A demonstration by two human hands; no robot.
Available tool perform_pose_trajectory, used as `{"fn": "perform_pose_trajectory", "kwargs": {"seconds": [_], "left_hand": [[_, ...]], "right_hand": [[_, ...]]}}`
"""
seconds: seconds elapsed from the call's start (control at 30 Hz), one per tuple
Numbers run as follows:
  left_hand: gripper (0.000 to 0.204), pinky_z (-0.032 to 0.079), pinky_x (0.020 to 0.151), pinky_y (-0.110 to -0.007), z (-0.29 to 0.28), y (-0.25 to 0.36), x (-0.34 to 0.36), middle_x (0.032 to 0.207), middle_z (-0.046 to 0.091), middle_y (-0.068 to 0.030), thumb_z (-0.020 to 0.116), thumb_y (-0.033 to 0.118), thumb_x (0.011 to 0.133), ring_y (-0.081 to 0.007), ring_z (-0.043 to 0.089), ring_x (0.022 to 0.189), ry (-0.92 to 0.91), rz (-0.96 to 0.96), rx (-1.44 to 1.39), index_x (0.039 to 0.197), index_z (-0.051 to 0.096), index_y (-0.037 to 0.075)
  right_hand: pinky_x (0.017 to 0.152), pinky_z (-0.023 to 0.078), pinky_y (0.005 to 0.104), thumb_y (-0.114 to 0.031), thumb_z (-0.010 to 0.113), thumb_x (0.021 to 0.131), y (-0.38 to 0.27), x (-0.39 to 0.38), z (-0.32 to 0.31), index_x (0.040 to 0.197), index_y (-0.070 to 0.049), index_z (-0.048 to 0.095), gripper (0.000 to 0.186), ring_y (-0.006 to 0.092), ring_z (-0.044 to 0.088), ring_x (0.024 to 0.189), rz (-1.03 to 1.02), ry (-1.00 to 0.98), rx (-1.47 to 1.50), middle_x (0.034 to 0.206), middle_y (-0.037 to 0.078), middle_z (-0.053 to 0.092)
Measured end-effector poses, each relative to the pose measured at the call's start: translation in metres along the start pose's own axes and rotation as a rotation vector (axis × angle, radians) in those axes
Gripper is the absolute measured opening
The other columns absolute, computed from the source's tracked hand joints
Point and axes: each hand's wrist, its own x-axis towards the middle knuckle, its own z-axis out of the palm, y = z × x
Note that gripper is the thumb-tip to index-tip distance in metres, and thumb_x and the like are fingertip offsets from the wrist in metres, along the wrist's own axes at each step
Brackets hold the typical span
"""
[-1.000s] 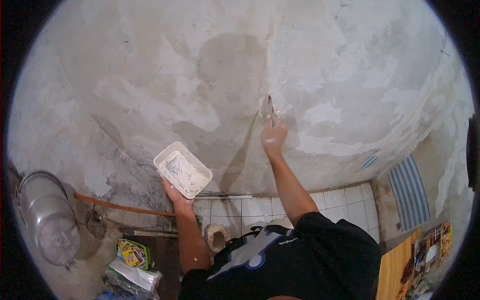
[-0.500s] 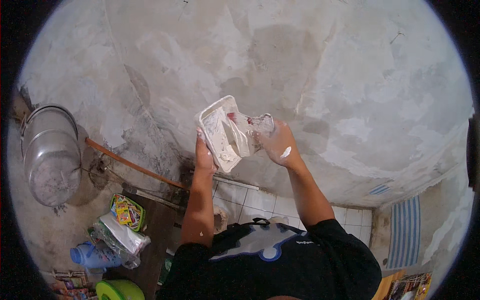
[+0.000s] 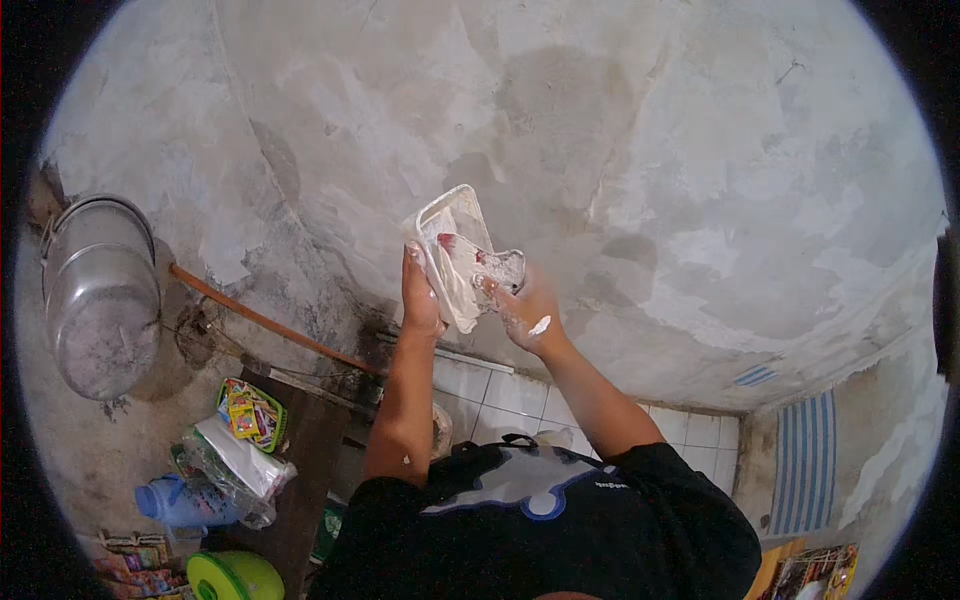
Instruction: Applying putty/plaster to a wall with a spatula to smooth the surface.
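Your left hand (image 3: 422, 297) grips a white rectangular plastic tray (image 3: 466, 198), your right hand (image 3: 526, 305) a red-marked, paste-smeared scraper (image 3: 488, 266) over it. White paste (image 3: 457, 287) remains; beyond both hands, the grey plaster wall (image 3: 700, 220) looks patchily coated, likely unfinished.

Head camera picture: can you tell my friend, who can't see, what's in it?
The person's left hand holds a tilted white tub while the right hand holds a flat, smeared scraper at its opening. Behind them is a patchy grey wall, with a silvery metal container at the left.
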Motion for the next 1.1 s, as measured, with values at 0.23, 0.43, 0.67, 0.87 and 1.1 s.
{"fn": "perform_pose_trajectory", "kwargs": {"seconds": [0.23, 0.43, 0.67, 0.87, 1.1], "left_hand": [[0.070, 0.040, 0.105, -0.042, 0.006, -0.002, 0.005, 0.142, 0.043, -0.0156, 0.031, 0.057, 0.099, -0.0295, 0.047, 0.127, -0.052, -0.098, -0.017, 0.144, 0.032, 0.004], [0.076, 0.038, 0.108, -0.044, 0.021, -0.008, 0.000, 0.147, 0.037, -0.0157, 0.029, 0.063, 0.096, -0.0320, 0.041, 0.132, -0.099, -0.183, -0.096, 0.147, 0.029, 0.006], [0.071, 0.042, 0.104, -0.043, 0.025, -0.004, 0.006, 0.142, 0.044, -0.0112, 0.030, 0.061, 0.097, -0.0286, 0.048, 0.126, -0.077, -0.260, -0.143, 0.144, 0.035, 0.009], [0.072, 0.041, 0.105, -0.044, 0.027, 0.001, 0.011, 0.143, 0.043, -0.0120, 0.030, 0.063, 0.096, -0.0301, 0.046, 0.127, -0.041, -0.205, -0.109, 0.145, 0.034, 0.009], [0.072, 0.039, 0.106, -0.047, 0.034, -0.010, 0.016, 0.144, 0.042, -0.0126, 0.031, 0.062, 0.096, -0.0325, 0.045, 0.129, 0.050, -0.147, -0.117, 0.145, 0.035, 0.009]], "right_hand": [[0.074, 0.056, 0.0331, -0.007, 0.060, 0.089, 0.024, 0.014, -0.003, 0.112, 0.003, 0.059, 0.026, 0.0201, 0.067, 0.083, 0.335, 0.002, 0.731, 0.100, 0.013, 0.068], [0.074, 0.056, 0.0315, -0.007, 0.054, 0.093, 0.018, 0.035, -0.049, 0.123, -0.006, 0.053, 0.029, 0.0213, 0.066, 0.092, 0.451, 0.328, 1.159, 0.107, 0.007, 0.064], [0.065, 0.051, 0.0366, -0.011, 0.052, 0.094, 0.030, 0.085, -0.109, 0.112, -0.006, 0.059, 0.020, 0.0237, 0.065, 0.081, -0.001, 0.840, 0.597, 0.098, 0.011, 0.065], [0.063, 0.045, 0.0449, -0.005, 0.057, 0.082, 0.009, 0.117, -0.093, 0.091, 0.002, 0.060, 0.012, 0.0375, 0.058, 0.070, -0.451, 0.979, -0.709, 0.077, 0.018, 0.060], [0.064, 0.051, 0.0446, -0.007, 0.059, 0.076, 0.072, 0.199, -0.034, 0.094, -0.003, 0.062, 0.019, 0.0365, 0.063, 0.080, -0.207, 0.954, -0.870, 0.087, 0.017, 0.063]]}}
